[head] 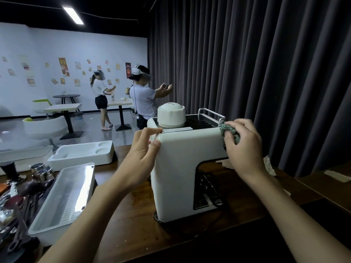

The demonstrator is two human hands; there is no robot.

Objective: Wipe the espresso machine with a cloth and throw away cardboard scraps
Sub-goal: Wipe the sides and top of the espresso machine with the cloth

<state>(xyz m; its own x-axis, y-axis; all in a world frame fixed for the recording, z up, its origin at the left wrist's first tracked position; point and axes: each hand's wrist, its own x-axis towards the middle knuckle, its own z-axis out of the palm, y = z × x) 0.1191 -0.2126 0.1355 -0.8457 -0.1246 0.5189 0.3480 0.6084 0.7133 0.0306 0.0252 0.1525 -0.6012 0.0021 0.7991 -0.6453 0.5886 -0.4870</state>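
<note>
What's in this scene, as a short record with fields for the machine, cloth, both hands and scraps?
machine: white boxy espresso machine, upright on dark wooden counter
cloth: crumpled grey-green cloth, against machine's upper right edge
right hand: grips the cloth
left hand: holds machine's upper left corner
scraps: pale torn cardboard scraps, on counter beyond right hand

Head-worn, facing forward-down, seemingly close (wide-angle)
</note>
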